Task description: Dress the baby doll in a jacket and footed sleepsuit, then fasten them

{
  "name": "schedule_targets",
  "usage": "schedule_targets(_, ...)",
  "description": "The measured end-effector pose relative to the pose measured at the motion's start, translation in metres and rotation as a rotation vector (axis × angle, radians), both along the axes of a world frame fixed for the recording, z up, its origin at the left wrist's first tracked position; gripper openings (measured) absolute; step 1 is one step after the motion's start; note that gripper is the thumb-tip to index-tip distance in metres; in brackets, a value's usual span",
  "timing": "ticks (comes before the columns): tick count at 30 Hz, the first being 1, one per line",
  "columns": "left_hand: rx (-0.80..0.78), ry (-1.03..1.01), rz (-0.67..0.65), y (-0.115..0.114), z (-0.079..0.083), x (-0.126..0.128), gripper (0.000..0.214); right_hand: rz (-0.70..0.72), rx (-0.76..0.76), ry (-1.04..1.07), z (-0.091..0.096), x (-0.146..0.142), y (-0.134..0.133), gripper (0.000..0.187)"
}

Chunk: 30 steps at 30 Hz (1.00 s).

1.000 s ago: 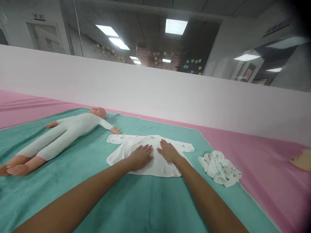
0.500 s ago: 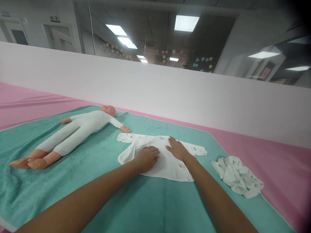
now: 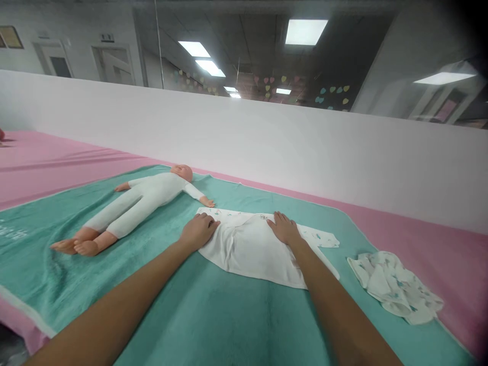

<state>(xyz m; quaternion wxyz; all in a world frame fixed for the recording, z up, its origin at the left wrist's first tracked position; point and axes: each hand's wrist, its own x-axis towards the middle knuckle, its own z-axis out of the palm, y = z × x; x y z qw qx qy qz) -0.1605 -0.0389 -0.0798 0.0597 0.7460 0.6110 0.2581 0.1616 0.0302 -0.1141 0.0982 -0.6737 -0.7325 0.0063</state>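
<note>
A small white baby shirt (image 3: 251,249) with printed sleeves lies spread on a teal blanket (image 3: 213,315). My left hand (image 3: 200,231) rests on its left edge by the left sleeve, fingers slightly bent and thumb apart, palm down. Creases run through the cloth beside that hand. Near the neckline, on the right part of the shirt, my right hand (image 3: 285,229) lies with its fingers stretched out and thumb spread. My right forearm covers some of the shirt's right side. Neither hand visibly pinches the cloth.
A baby doll (image 3: 152,195) in a pale bodysuit lies on its back at the left, one hand close to the left sleeve. At the right is a crumpled printed white garment (image 3: 396,287). A pink sheet (image 3: 400,218) lies under the blanket; a white wall (image 3: 244,137) stands behind.
My left hand has moved left from the shirt's middle to its left edge, and the folded left side now lies flatter. My right hand stays near the neckline. The view has shifted slightly left.
</note>
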Motion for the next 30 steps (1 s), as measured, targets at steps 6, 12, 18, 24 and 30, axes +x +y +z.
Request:
schedule_targets(6,-0.221,-0.190,-0.050,-0.006,0.005,0.014,0.041,0.167,0.261,0.027,0.010,-0.013,-0.018,0.047)
schedule_targets(12,-0.371,-0.188,-0.047,-0.007,0.014,0.005,0.046,0.364,0.282,0.192,0.024,-0.058,-0.044,0.033)
schedule_targets(18,-0.485,-0.069,-0.155,-0.017,0.027,0.002,0.047,0.454,0.163,0.259,0.028,-0.082,-0.057,0.023)
schedule_targets(24,-0.327,-0.233,-0.217,-0.020,0.024,0.011,0.040,0.370,0.182,0.358,0.027,-0.076,-0.053,0.034)
schedule_targets(30,-0.180,-0.428,-0.386,-0.041,0.029,0.043,0.015,0.317,0.123,0.509,0.022,-0.072,-0.045,0.061)
